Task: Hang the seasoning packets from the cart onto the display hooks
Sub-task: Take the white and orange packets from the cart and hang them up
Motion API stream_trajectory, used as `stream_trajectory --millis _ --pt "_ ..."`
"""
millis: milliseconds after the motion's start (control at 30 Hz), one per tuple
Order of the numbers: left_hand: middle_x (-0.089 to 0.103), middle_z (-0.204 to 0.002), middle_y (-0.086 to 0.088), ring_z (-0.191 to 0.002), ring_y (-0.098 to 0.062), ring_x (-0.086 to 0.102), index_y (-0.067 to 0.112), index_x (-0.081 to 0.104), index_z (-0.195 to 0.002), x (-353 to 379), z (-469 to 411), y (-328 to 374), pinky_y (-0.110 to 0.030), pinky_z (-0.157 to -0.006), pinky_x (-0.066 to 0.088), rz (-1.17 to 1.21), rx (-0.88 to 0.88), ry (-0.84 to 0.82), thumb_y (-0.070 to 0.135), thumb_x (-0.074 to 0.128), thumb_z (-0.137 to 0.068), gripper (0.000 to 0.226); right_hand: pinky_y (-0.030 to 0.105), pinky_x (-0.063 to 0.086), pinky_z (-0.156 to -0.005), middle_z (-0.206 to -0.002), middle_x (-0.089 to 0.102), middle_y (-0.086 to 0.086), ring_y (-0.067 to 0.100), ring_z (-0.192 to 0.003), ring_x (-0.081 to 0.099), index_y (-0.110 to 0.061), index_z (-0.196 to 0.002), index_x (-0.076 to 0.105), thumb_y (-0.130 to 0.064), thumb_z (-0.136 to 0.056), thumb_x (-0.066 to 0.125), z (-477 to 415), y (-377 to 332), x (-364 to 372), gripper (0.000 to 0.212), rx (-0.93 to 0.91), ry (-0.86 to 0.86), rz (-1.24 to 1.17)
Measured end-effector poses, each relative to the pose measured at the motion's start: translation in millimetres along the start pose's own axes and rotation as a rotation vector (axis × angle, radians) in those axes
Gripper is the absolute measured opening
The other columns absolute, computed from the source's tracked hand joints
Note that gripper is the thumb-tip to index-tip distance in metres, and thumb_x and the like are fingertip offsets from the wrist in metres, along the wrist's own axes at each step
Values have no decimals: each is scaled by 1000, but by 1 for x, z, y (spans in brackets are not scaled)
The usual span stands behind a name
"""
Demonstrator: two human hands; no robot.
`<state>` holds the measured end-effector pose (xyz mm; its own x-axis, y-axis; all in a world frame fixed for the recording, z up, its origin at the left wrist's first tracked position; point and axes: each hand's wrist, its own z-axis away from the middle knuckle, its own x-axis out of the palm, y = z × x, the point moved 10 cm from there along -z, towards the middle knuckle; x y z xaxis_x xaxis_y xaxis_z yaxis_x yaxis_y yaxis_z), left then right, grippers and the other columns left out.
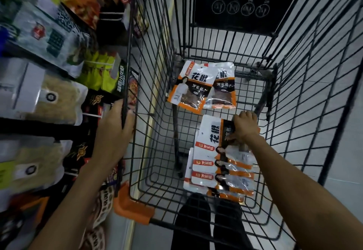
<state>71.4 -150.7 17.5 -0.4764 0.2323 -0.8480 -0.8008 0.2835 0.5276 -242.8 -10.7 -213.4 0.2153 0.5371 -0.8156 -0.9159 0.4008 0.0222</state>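
There is one cart (128,53). Two seasoning packets (189,86) lie at its far end, one partly on the other. One pile (222,171) of the same packets lies by the near right side. At least five show, but the full count is hard to tell. Two hands show: a left hand (115,129) and a right hand (245,127). One orange corner guard (131,204) sits on the near left corner.
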Motion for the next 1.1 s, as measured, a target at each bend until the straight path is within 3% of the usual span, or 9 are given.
stream_trajectory --millis 167,367,500,600,767,833,900,967,1100 --pt "61 -99 -18 -89 -31 57 5 53 -121 -5 1 6 -33 -71 42 -44 -3 -53 18 47 -98 27 41 50 -88 -118 63 16 32 -107 58 -9 -119 51 -23 -85 71 31 8 -16 41 69 -53 -483" --pt "59 -117 -21 -110 -35 55 -4 54 -120 -40 10 65 -44 -90 47 -224 220 184 8 56 -93 29 46 51 -93 -109 68 12 28 -103 64 -9 -112 63 -14 -90 64 92 21 -84 22 196 200 -1189" --pt "59 -117 1 -105 -8 56 10 50 -130 13 12 72 -15 -85 43 286 -90 -88 29 64 -90 46 37 59 -76 -88 74 -1 20 -86 72 -14 -97 65 -12 -93 57 132 -14 -106 9 181 54 -1767" --pt "71 -99 10 -86 5 64 22 64 -107 70 30 69 -6 -67 46 730 -348 -384 42 70 -75 38 31 59 -66 -92 74 2 18 -83 73 -7 -110 61 -12 -93 54 147 -55 -108 19 145 -119 -1975" --pt "74 -80 -4 -77 -24 71 19 72 -74 96 50 16 -33 -65 55 872 -603 -410 37 79 -66 21 36 55 -89 -105 71 4 19 -100 68 -14 -105 65 -16 -95 53 137 -90 -86 15 105 -189 -1888" --pt "67 -64 2 -62 -14 65 16 65 -66 97 48 -1 -26 -58 51 758 -614 -343 30 78 -73 21 41 50 -98 -113 67 8 21 -108 62 -10 -106 65 -19 -98 51 124 -82 -69 19 117 -143 -1761" --pt "58 -55 3 -50 -9 55 16 57 -63 95 44 -11 -21 -49 44 679 -620 -271 24 76 -79 25 41 48 -100 -117 64 12 26 -112 60 -4 -114 62 -19 -97 54 106 -56 -53 24 150 -2 -1455" --pt "56 -62 -7 -56 -17 53 11 57 -69 93 40 -20 -27 -54 43 633 -634 -219 21 74 -82 23 36 44 -103 -128 58 12 26 -120 54 -6 -127 55 -17 -94 60 88 -34 -33 35 169 61 -1046" --pt "62 -81 -21 -73 -27 61 0 61 -85 96 29 -22 -40 -70 51 631 -594 -225 17 69 -85 19 35 27 -113 -149 37 12 27 -137 34 -11 -147 29 -21 -85 71 60 -32 19 76 2 -85 -404"
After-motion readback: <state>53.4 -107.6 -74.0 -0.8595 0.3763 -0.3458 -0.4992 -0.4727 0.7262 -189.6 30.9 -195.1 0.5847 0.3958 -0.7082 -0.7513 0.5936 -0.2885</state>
